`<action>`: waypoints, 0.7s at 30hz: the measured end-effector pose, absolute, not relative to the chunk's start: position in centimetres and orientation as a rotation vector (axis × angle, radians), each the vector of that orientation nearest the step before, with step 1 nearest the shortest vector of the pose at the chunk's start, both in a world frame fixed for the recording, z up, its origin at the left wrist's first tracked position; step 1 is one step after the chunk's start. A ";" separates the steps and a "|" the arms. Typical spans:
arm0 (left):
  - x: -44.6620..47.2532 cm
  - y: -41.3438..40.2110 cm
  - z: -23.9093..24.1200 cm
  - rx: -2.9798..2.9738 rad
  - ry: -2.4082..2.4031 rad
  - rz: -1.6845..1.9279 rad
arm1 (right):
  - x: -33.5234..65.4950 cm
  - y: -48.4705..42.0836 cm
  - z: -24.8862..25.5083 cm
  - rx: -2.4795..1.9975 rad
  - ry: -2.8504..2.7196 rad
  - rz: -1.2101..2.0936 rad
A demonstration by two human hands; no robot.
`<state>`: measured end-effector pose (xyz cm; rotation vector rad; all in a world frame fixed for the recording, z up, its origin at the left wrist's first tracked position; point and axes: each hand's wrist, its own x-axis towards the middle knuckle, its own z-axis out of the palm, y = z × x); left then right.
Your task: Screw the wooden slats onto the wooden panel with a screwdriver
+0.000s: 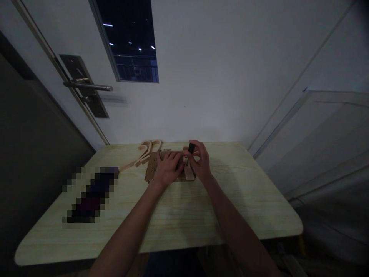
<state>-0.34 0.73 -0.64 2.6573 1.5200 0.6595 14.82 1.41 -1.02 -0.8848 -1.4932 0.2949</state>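
On the table lies a flat brown board (151,165) with a ragged, toothed left edge and small dark holes. My left hand (167,167) rests on it, fingers spread and laid flat. A small black block-like piece (191,147) is pinched between the thumb and fingers of my right hand (202,161), held above the board's right end. Below that hand is a pale wooden piece (189,172) with a rounded end, and a thin dark part (187,161) that I cannot make out stands near it. The board's middle is hidden under my left hand.
Curved wooden hook-shaped pieces (147,148) lie at the back left. A small metal part (167,150) is behind the board. A blurred-out dark item (93,194) lies on the left of the wooden table (253,215). A door with a handle (95,87) stands behind.
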 end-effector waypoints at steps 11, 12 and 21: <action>-0.3 0.6 -0.4 2.655 1.534 0.633 | 15.0 0.6 -0.3 -0.794 -1.575 0.466; -0.3 0.6 -0.4 2.653 1.530 0.629 | 14.9 0.7 -0.4 -0.807 -1.565 0.459; -0.4 0.7 -0.5 2.658 1.508 0.644 | 15.3 0.7 0.0 -0.853 -1.600 0.397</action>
